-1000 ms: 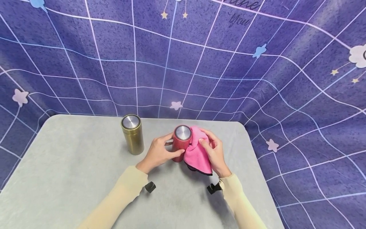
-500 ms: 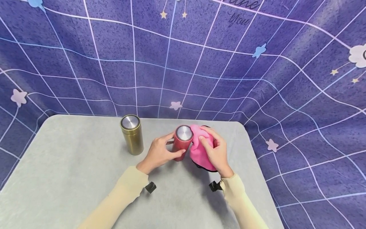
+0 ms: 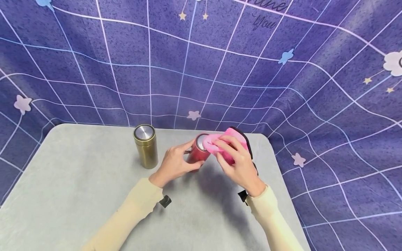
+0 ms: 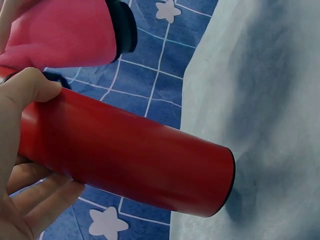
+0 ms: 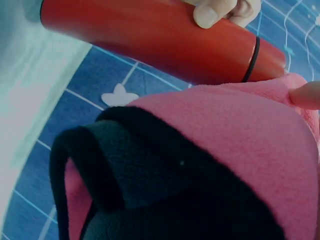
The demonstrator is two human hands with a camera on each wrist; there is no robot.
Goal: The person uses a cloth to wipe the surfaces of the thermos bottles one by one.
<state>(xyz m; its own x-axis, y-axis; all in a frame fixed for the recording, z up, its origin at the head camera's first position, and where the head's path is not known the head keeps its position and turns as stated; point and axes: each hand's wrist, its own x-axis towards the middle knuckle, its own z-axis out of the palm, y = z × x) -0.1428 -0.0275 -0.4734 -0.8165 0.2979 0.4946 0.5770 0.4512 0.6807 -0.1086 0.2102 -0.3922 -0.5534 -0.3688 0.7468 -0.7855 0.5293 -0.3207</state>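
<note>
My left hand point(image 3: 173, 164) grips a red bottle point(image 3: 197, 153) round its side, thumb on the near side; the bottle tilts a little in the head view. My right hand point(image 3: 241, 165) pinches a pink cloth point(image 3: 237, 136) with a black edge, and part of the cloth lies over the right side of the bottle's silver lid point(image 3: 200, 142). In the left wrist view the red bottle point(image 4: 135, 150) shows its smooth side and base. The pink cloth point(image 5: 240, 125) touches the lid end in the right wrist view, its dark underside folded outward.
A gold bottle point(image 3: 147, 150) with a silver-topped lid stands upright on the grey table point(image 3: 94, 174), left of my left hand. Behind the table hangs a purple-blue curtain point(image 3: 125, 80) with grid lines and stars.
My right hand has moved up and inward, bringing the cloth from beside the red bottle onto its lid. The bottle, upright before, now leans. My left hand keeps its grip.
</note>
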